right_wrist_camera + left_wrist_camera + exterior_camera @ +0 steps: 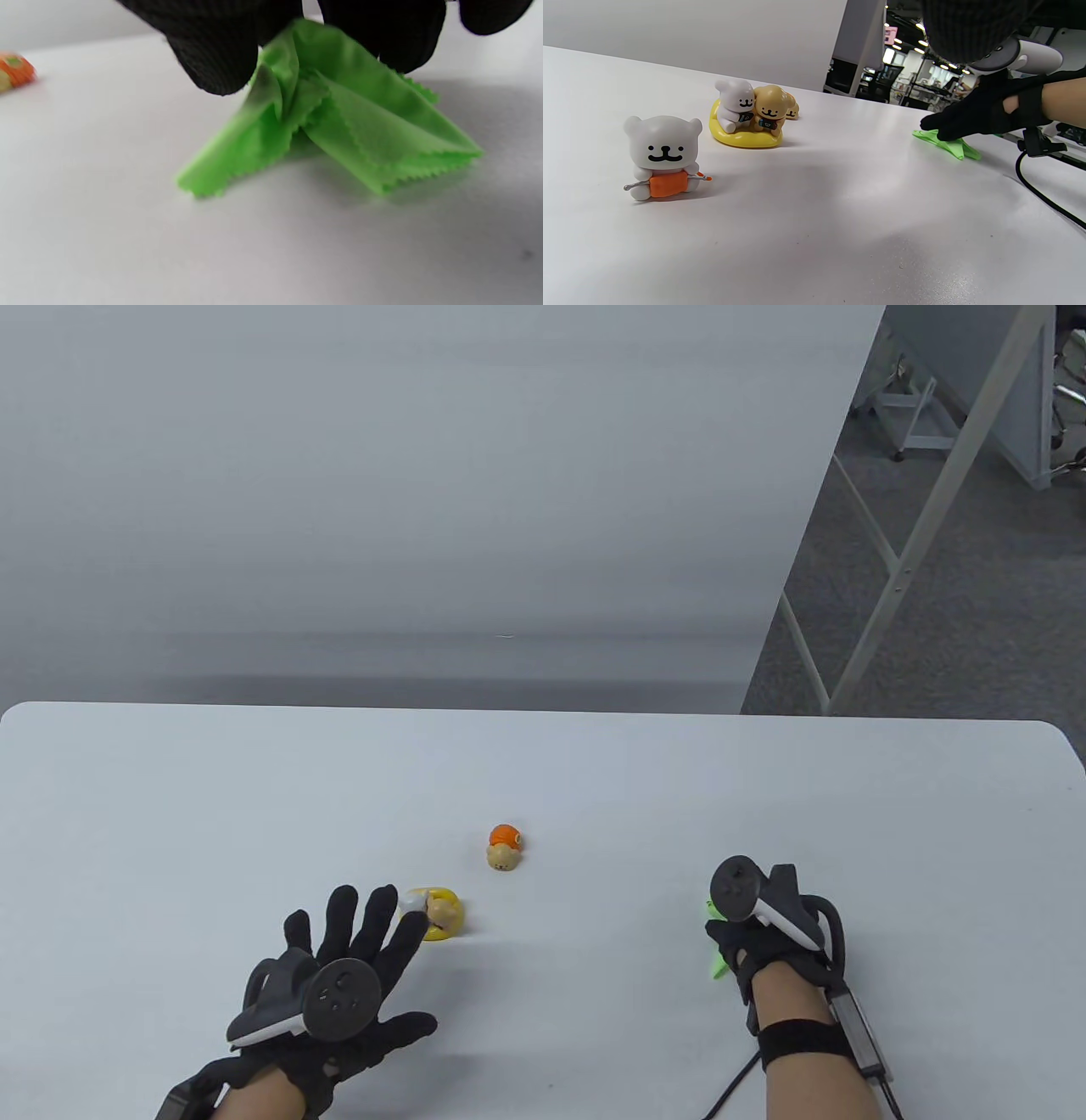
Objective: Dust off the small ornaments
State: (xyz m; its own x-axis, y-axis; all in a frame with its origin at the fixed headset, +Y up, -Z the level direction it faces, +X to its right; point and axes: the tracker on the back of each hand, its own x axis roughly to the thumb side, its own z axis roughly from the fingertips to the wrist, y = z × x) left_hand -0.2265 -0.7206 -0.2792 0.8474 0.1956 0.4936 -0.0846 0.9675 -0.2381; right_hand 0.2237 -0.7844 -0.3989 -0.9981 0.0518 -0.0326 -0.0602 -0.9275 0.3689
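My left hand point(373, 959) is open with fingers spread flat just above the table, touching nothing I can see. Right beside its fingertips is a yellow-based ornament with a white and a tan bear point(437, 912), which also shows in the left wrist view point(746, 116). A white bear ornament holding an orange piece point(664, 156) stands nearer that wrist; in the table view my left hand hides it. A small tan and orange ornament point(504, 846) sits mid-table. My right hand point(728, 937) pinches a green cloth point(339, 127) whose lower corners touch the table.
The white table point(254, 797) has its far edge near a grey wall and a rounded right corner point(1060, 746). A black cable point(1039, 190) trails from my right wrist. Beyond the table's right side are floor and metal frames point(899, 560).
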